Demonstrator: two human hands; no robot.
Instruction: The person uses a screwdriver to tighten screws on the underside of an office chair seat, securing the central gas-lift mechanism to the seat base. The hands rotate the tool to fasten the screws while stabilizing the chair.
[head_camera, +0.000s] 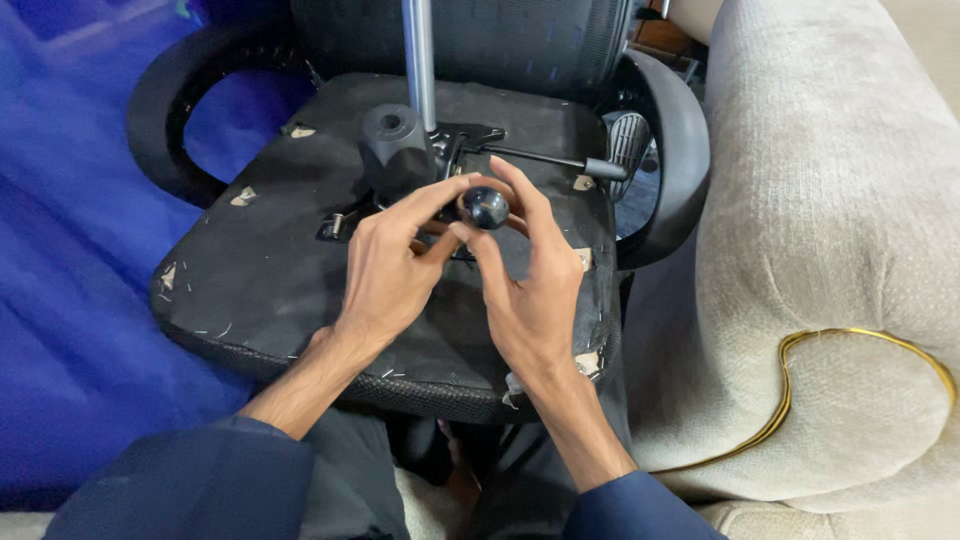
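An office chair lies upside down, its black seat underside (270, 260) facing up at me. At the middle of it sits a black mechanism block (393, 150) with a silver gas-lift post (419, 60) rising from it. A thin lever with a black tip (560, 160) sticks out to the right. My left hand (385, 265) and my right hand (530, 275) meet over the mechanism, fingertips of both pinched around a round glossy black knob (486, 208). What the knob is attached to is hidden by my fingers.
Curved black armrests stand at the left (165, 110) and right (680, 150) of the seat. A beige upholstered sofa arm with gold piping (830, 250) sits close on the right. Blue fabric (60, 250) covers the left side. The chair's mesh back (500, 40) is at the top.
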